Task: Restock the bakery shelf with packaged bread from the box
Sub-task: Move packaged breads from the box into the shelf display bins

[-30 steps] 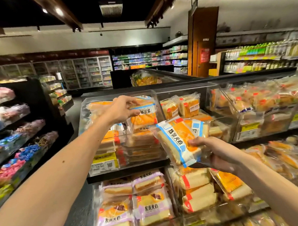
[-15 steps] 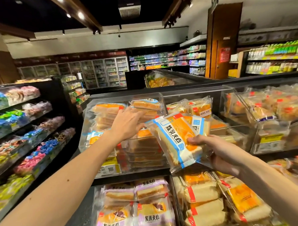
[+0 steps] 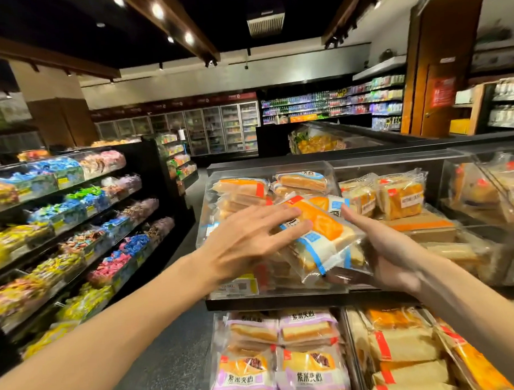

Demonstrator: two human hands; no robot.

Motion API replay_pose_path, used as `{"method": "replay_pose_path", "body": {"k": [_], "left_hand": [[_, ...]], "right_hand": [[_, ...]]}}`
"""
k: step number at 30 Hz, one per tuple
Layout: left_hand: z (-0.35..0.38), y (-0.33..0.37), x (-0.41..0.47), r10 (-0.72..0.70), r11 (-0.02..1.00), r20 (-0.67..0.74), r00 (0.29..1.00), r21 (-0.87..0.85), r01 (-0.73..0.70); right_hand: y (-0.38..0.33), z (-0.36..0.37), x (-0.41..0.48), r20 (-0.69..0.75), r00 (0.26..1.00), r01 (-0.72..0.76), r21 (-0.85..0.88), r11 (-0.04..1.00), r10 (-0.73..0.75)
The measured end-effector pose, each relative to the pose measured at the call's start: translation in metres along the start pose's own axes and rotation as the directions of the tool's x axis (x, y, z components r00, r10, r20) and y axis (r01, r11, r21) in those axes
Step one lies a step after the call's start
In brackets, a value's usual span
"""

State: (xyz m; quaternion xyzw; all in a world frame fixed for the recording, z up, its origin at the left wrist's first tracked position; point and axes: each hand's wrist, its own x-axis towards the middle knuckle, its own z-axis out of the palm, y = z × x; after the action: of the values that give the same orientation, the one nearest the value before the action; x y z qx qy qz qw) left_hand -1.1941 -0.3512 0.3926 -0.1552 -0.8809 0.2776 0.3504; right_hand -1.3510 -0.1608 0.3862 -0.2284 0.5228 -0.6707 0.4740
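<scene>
Movement shows chiefly in the left hand (image 3: 246,239). Half a second ago it reached to the stacked packets (image 3: 241,189) in the clear bin (image 3: 266,168); now it has come away and lies spread, fingers straight, on the top face of the bread packet (image 3: 322,230). The right hand (image 3: 391,254) still cradles that packet from beneath and from the right, thumb up along its far edge. Its fingers are hidden under the wrapper. The packet is held in the air just in front of the top-shelf bin. Its long axis runs from upper left to lower right, with the orange-printed face turned up. The crimped, blue-edged end points down toward the person and the other end points toward the bin.
</scene>
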Motion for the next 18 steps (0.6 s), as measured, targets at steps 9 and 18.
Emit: {"method": "replay_pose_path", "body": {"k": [9,18], "left_hand": [[-0.002,-0.035,-0.041,-0.411,0.892,0.285,0.866,0.325,0.316],[0.025,-0.038,-0.038,-0.536,0.836,0.588,0.606,0.469,0.285]], "right_hand": [[0.002,0.006,0.013,-0.195,0.98,0.054,0.045,0.998,-0.044],[0.003,0.011,0.004,-0.213,0.976,0.045,-0.019,0.999,-0.048]]}}
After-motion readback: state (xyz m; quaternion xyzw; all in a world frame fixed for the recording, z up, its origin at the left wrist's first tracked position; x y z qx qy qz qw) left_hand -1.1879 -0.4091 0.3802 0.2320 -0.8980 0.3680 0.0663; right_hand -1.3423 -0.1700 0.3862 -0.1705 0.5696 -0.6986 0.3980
